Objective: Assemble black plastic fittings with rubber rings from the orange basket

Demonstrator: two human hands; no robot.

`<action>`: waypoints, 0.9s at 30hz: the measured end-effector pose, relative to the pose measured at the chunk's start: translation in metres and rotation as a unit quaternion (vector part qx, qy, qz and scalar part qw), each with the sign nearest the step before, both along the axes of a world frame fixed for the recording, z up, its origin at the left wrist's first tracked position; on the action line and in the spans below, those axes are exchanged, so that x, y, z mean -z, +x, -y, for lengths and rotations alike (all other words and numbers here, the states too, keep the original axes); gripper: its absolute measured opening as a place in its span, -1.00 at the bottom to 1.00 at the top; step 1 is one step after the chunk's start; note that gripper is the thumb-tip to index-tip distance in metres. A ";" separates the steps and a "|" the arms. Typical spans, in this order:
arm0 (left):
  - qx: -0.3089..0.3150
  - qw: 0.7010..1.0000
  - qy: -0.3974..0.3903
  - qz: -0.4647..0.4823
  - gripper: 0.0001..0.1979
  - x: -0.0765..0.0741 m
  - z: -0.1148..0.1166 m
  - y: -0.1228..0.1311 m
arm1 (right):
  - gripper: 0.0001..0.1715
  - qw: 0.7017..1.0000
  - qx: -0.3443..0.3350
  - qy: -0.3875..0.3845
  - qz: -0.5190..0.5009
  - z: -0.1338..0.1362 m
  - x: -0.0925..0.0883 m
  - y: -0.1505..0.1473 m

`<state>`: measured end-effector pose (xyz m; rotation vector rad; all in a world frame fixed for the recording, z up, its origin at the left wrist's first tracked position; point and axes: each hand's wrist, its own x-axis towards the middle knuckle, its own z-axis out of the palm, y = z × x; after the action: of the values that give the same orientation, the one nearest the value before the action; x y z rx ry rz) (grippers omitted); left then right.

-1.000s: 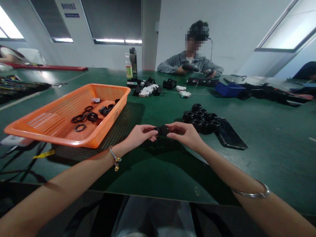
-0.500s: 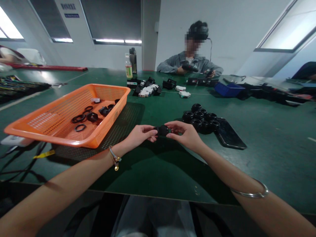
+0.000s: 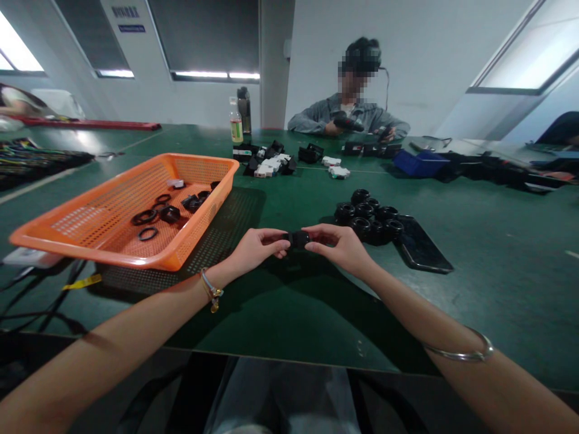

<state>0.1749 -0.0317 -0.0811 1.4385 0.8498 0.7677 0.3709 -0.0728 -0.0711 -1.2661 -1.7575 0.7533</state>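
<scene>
A small black plastic fitting is held over the green table between both hands. My left hand pinches its left end between thumb and fingers. On the opposite end, my right hand grips with thumb and forefinger. Fine detail of the fitting is too dark to make out, and fingertips cover both its ends. Beyond the right hand lies a cluster of black round fittings with open centres. To the left, an orange perforated basket contains black rings and several black nut-like pieces.
A dark phone lies against the fittings' right side. White and black parts, a bottle and a blue bin stand farther back. Across the table a person handles dark objects. Cables run at the left edge.
Both hands stay in nearly the same place on the fitting. The right fingers and the fitting have shifted or turned very slightly.
</scene>
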 end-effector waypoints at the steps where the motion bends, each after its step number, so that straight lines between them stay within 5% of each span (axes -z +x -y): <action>1: 0.005 1.000 -0.006 0.001 -0.69 0.000 0.000 0.000 | -0.62 1.000 -0.004 -0.003 0.000 0.000 0.000 0.000; 10: 0.025 0.998 -0.062 0.014 -0.82 -0.001 -0.002 0.001 | -0.67 1.000 0.001 0.021 0.006 0.001 -0.002 -0.002; 15: 0.027 0.998 -0.059 0.018 -0.81 -0.001 -0.002 0.001 | -0.50 1.000 0.005 0.007 -0.028 0.001 0.000 -0.003; 27: 0.023 0.999 -0.046 0.017 -0.77 -0.001 0.000 0.000 | -0.63 1.000 0.011 0.019 -0.012 0.001 0.000 -0.003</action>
<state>0.1750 -0.0313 -0.0797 1.3554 0.8129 0.7078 0.3676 -0.0741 -0.0712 -1.2437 -1.7274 0.7166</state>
